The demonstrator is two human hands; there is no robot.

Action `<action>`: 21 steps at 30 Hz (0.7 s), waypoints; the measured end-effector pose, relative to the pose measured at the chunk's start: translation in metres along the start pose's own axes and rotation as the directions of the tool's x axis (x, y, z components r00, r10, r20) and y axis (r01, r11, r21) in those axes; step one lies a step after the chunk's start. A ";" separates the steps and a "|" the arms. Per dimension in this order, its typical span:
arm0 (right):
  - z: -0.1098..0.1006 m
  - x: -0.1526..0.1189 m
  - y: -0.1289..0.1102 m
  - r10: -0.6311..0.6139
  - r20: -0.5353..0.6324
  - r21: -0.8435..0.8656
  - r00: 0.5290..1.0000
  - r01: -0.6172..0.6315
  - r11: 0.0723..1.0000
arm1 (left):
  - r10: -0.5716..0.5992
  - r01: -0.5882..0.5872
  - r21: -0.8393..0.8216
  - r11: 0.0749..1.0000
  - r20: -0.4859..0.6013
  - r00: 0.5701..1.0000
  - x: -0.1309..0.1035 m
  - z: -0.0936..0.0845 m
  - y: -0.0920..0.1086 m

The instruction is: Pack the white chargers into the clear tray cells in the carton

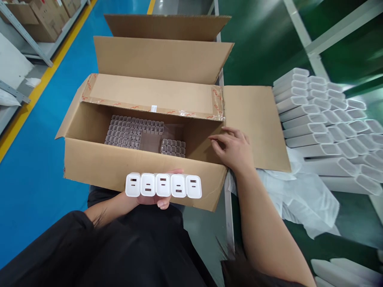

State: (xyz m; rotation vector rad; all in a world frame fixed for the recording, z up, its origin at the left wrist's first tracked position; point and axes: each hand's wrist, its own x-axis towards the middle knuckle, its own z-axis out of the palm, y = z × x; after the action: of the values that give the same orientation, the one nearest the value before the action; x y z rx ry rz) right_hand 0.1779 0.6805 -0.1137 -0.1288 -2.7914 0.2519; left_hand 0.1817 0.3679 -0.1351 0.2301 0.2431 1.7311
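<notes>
My left hand (163,202) is wrapped round a row of several white plastic cases (163,185), each with small slots in its end face, in front of the cardboard box (143,165). My right hand (235,149) holds nothing; its fingers are apart over the box's right edge, beside the opened side flap (254,127). Inside the box, many small clear-topped pieces (122,131) stand packed at the left and middle. A smaller group (173,147) of them stands farther right, with bare box bottom between the groups.
White oval tubes (323,115) are stacked at the right on a green surface (254,59), with crumpled plastic wrap (302,199) below them. More tubes (344,273) lie at the lower right. Shelving (56,44) with cartons (44,20) stands at the upper left.
</notes>
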 end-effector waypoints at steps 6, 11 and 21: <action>0.002 0.000 0.002 -0.004 0.000 -0.007 1.000 0.004 1.000 | -0.031 0.031 0.023 0.999 -0.013 0.999 -0.002 0.005 0.004; 0.001 0.000 0.003 0.001 0.020 -0.024 1.000 0.000 1.000 | -0.024 0.025 0.026 0.999 -0.033 0.999 -0.003 0.011 0.006; -0.001 0.000 0.001 0.000 0.011 -0.004 1.000 0.000 1.000 | 0.036 -0.030 0.044 0.999 -0.122 0.992 -0.002 0.023 0.001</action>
State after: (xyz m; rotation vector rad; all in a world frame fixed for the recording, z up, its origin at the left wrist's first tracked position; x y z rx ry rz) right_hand 0.1781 0.6813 -0.1133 -0.1282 -2.8034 0.2470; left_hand 0.1875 0.3660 -0.1125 0.1592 0.3674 1.7765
